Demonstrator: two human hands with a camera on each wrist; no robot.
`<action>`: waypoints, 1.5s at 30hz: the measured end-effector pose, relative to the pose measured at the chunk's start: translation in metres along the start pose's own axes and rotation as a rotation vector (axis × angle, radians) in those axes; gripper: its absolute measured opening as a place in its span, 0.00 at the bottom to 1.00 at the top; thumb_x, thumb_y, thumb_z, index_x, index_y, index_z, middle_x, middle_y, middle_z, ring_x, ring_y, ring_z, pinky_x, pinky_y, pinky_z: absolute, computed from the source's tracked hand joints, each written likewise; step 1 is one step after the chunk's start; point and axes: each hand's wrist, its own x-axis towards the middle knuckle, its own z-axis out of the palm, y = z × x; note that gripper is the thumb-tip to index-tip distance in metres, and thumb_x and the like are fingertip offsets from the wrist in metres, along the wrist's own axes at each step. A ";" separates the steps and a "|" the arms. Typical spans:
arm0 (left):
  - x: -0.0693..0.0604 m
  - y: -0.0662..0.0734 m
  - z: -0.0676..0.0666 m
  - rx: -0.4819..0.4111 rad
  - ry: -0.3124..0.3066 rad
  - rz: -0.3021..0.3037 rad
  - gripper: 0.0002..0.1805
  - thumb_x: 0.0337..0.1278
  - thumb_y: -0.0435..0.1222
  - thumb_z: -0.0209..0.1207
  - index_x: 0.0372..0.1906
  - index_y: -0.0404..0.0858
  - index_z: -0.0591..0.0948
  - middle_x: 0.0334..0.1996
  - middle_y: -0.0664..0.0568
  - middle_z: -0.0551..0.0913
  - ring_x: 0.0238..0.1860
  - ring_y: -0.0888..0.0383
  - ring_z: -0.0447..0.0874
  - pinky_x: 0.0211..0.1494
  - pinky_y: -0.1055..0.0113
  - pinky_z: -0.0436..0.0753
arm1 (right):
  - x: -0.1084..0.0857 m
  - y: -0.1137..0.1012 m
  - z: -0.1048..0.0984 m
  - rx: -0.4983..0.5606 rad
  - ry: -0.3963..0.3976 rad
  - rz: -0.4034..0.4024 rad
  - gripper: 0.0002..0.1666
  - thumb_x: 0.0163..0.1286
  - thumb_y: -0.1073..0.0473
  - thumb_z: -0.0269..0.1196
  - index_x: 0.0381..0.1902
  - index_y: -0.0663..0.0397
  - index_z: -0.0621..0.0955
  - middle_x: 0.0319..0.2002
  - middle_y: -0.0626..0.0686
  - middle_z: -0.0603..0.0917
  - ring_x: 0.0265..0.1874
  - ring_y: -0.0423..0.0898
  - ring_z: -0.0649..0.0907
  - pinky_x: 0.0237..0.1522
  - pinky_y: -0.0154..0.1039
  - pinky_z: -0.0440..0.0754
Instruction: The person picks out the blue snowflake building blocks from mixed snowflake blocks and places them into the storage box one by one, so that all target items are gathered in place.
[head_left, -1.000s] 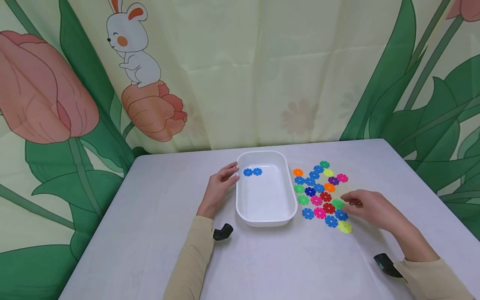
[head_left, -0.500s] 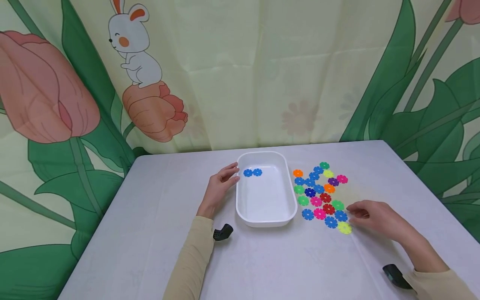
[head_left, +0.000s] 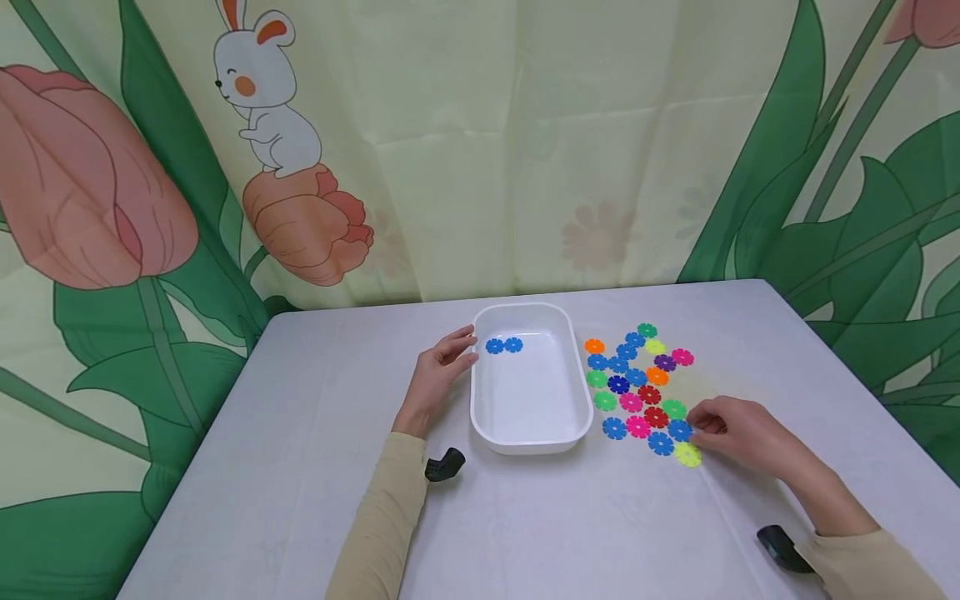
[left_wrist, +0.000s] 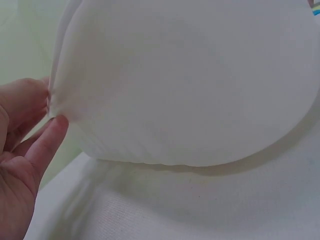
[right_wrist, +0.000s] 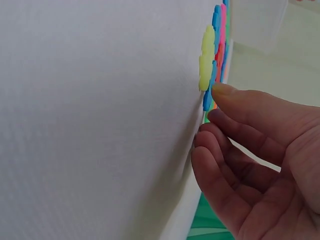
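Printed backdrop (head_left: 450, 167): hangs behind the counter (head_left: 262, 467), pale yellow with tulips and green leaves; a white rabbit (head_left: 281, 125) sits on an orange flower (head_left: 307, 221) in its left half.
Left sleeve (head_left: 381, 517): beige, reaching up from the near edge of the view.
Left hand (head_left: 432, 375): loosely spread, thumb apart from the fingers, tips touching the left rim of the white tray (head_left: 532, 443); the left wrist view shows the thumb tip against the outer wall.
Left wrist mount (head_left: 446, 465): black, at the cuff.
Tray: rectangular with rounded corners, upright on the white-covered counter.
Blue pair in tray (head_left: 513, 345): two snowflake discs just beside each other, toward the far left corner.
Loose snowflake discs (head_left: 631, 402): lying flat on the counter right of the tray, in blue, green, orange, pink, red, purple and yellow, many touching.
Right-edge blue disc (head_left: 680, 431): between a green disc (head_left: 673, 409) and a yellow disc (head_left: 687, 454).
Right hand (head_left: 738, 433): fingers curved, thumb and forefinger tips at that blue disc's right edge; cannot tell whether they pinch it.
Right wrist mount (head_left: 783, 550): black, beside the beige right sleeve (head_left: 873, 567).
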 end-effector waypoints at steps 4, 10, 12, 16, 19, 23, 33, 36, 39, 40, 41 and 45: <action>0.000 -0.001 0.000 0.004 -0.002 -0.008 0.18 0.62 0.39 0.64 0.55 0.41 0.83 0.63 0.66 0.74 0.68 0.59 0.68 0.68 0.59 0.70 | 0.002 0.001 0.001 -0.001 0.006 0.006 0.21 0.54 0.60 0.73 0.43 0.67 0.82 0.33 0.50 0.81 0.34 0.46 0.78 0.31 0.31 0.80; -0.001 0.000 0.001 0.009 -0.002 -0.013 0.18 0.62 0.40 0.64 0.56 0.41 0.83 0.62 0.68 0.74 0.67 0.60 0.68 0.68 0.59 0.70 | 0.002 0.000 0.003 -0.003 0.013 0.013 0.21 0.54 0.60 0.74 0.43 0.66 0.82 0.32 0.50 0.81 0.34 0.46 0.78 0.31 0.32 0.80; -0.002 0.000 0.001 0.008 -0.002 -0.016 0.19 0.62 0.40 0.64 0.56 0.41 0.83 0.62 0.69 0.74 0.67 0.60 0.68 0.68 0.59 0.70 | 0.003 -0.001 0.004 -0.007 0.020 0.009 0.21 0.53 0.60 0.74 0.43 0.66 0.82 0.32 0.50 0.81 0.34 0.46 0.78 0.30 0.33 0.81; -0.001 -0.002 0.001 0.005 -0.005 -0.024 0.19 0.62 0.40 0.64 0.56 0.41 0.83 0.62 0.69 0.74 0.68 0.60 0.68 0.69 0.58 0.69 | 0.003 -0.003 0.005 -0.009 0.035 -0.001 0.21 0.52 0.61 0.75 0.42 0.66 0.82 0.32 0.51 0.81 0.33 0.46 0.78 0.31 0.36 0.82; -0.001 -0.003 0.001 0.005 -0.008 -0.024 0.19 0.62 0.40 0.64 0.56 0.41 0.83 0.62 0.68 0.74 0.68 0.60 0.67 0.69 0.58 0.69 | 0.004 -0.004 0.006 -0.011 0.043 -0.003 0.21 0.51 0.62 0.76 0.41 0.66 0.81 0.31 0.51 0.80 0.33 0.46 0.78 0.31 0.38 0.83; -0.001 -0.004 0.001 0.013 -0.010 -0.018 0.19 0.62 0.41 0.64 0.56 0.41 0.83 0.62 0.68 0.74 0.68 0.60 0.67 0.69 0.58 0.69 | 0.004 -0.005 0.007 -0.019 0.045 -0.002 0.21 0.51 0.61 0.76 0.40 0.66 0.81 0.31 0.51 0.80 0.32 0.46 0.78 0.31 0.37 0.82; -0.004 0.000 0.003 0.009 -0.015 -0.021 0.19 0.62 0.40 0.63 0.56 0.39 0.83 0.62 0.68 0.74 0.67 0.60 0.68 0.69 0.59 0.69 | 0.005 -0.005 0.010 -0.020 0.050 -0.018 0.19 0.52 0.62 0.75 0.39 0.65 0.82 0.30 0.50 0.80 0.31 0.45 0.78 0.29 0.34 0.81; -0.004 0.001 0.002 0.011 -0.010 -0.020 0.19 0.62 0.40 0.63 0.56 0.40 0.83 0.62 0.68 0.74 0.67 0.61 0.68 0.69 0.59 0.69 | 0.005 -0.004 0.010 -0.016 0.058 -0.022 0.18 0.53 0.63 0.74 0.39 0.65 0.82 0.31 0.50 0.81 0.31 0.45 0.79 0.30 0.36 0.83; -0.004 0.002 0.001 0.013 -0.006 -0.018 0.18 0.63 0.40 0.63 0.57 0.41 0.83 0.62 0.68 0.74 0.68 0.60 0.68 0.69 0.58 0.69 | 0.007 -0.004 0.008 -0.015 0.052 -0.029 0.18 0.53 0.63 0.75 0.40 0.65 0.82 0.31 0.51 0.81 0.32 0.45 0.79 0.31 0.37 0.83; -0.002 -0.001 0.000 0.014 -0.006 -0.005 0.18 0.63 0.40 0.63 0.57 0.42 0.83 0.62 0.69 0.74 0.67 0.60 0.68 0.69 0.58 0.69 | 0.008 -0.004 0.007 -0.015 0.046 -0.032 0.19 0.53 0.63 0.75 0.40 0.65 0.82 0.32 0.51 0.81 0.32 0.45 0.79 0.31 0.37 0.83; -0.002 -0.001 -0.001 0.012 -0.007 -0.003 0.18 0.62 0.40 0.63 0.56 0.42 0.83 0.62 0.69 0.74 0.67 0.60 0.68 0.69 0.58 0.69 | 0.008 -0.005 0.006 -0.013 0.039 -0.037 0.19 0.53 0.63 0.75 0.41 0.65 0.82 0.32 0.51 0.81 0.32 0.45 0.79 0.31 0.36 0.83; -0.002 0.000 -0.002 0.010 -0.010 -0.005 0.18 0.62 0.41 0.64 0.56 0.43 0.83 0.61 0.69 0.74 0.67 0.62 0.69 0.68 0.60 0.70 | 0.008 -0.004 0.003 0.003 0.013 -0.061 0.22 0.52 0.61 0.75 0.43 0.65 0.82 0.33 0.51 0.81 0.33 0.45 0.78 0.30 0.33 0.82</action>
